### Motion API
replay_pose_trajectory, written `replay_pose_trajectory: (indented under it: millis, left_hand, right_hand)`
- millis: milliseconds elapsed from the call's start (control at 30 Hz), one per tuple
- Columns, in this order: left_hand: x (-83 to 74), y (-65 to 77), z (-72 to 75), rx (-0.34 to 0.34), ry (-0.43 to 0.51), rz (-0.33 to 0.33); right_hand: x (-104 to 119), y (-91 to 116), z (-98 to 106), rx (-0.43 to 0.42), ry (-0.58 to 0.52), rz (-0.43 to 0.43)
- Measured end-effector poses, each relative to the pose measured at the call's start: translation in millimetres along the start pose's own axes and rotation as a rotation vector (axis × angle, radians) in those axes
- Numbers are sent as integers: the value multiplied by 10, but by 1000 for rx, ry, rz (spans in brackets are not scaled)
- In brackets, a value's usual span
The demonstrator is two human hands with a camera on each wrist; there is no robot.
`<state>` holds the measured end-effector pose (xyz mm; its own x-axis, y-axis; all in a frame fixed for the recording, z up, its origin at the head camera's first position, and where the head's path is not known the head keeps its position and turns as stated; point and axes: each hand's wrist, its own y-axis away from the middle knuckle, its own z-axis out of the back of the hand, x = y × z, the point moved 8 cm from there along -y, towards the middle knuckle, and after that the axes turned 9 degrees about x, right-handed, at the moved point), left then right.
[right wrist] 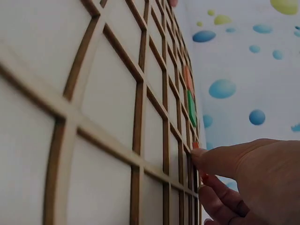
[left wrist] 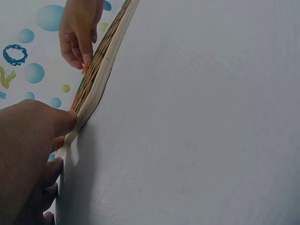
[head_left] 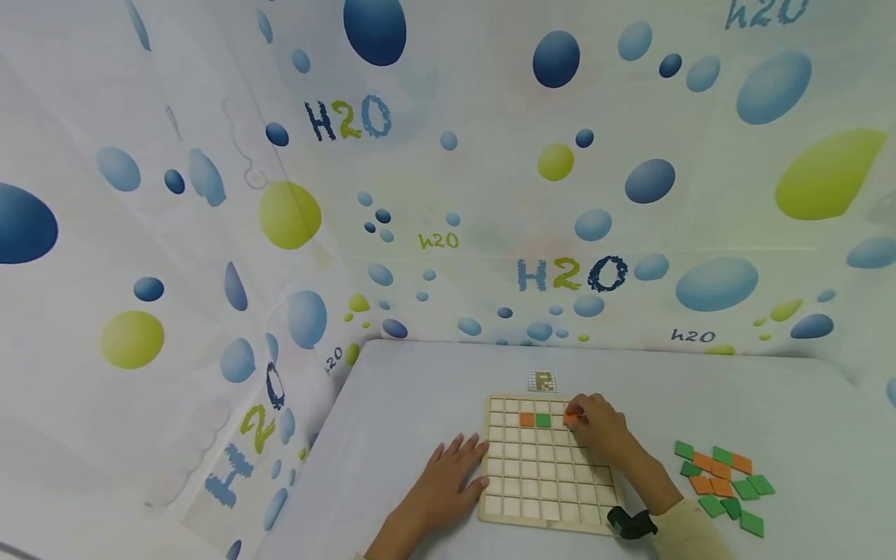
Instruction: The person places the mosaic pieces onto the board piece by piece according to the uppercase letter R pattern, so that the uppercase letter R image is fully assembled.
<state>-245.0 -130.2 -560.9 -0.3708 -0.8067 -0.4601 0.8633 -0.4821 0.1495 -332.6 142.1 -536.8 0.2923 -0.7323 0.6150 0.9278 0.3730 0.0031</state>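
Note:
A wooden grid board [head_left: 520, 470] lies on the white table, with an orange square tile [head_left: 527, 420] and a green tile [head_left: 543, 421] side by side in its second row from the far edge. Over the far right of that row, my right hand [head_left: 600, 426] pinches another orange tile [head_left: 570, 419] between thumb and fingers. In the right wrist view the fingertips are right at the grid's ridges. My left hand [head_left: 451, 481] rests at the board's left edge, fingers extended and thumb touching the frame.
Just beyond the board lies a small printed pattern card [head_left: 542, 380]. Several loose tiles, orange and green [head_left: 721, 469], are scattered on the table to the right. A black strap [head_left: 632, 523] is around my right wrist. A sheet patterned with droplets [head_left: 490, 194] hangs behind the table.

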Motion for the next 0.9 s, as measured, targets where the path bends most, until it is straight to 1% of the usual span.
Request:
replay_pose_trajectory:
  millis: [200,367,533,667,767,900]
  left_hand:
    - [-12,7,2,2,4,5]
    - [-3,1,-7,4,-10,14]
    - [1,0,-13,-1,-16,14]
    - [-10,0,-15,-4,-11,8]
    - [-11,-10,-23,0,-11,6]
    - [-16,-9,-14,2,-11,4]
  right_hand:
    - [162,-35,-73,0,44,25]
    - [224,-20,-95,3,59,26]
    - [212,2,-105,-9,81,24]
    - [198,44,-103,-13,76,21]
    - [171,104,-61,-2,68,2]
    - [78,233,57,14,75,-40]
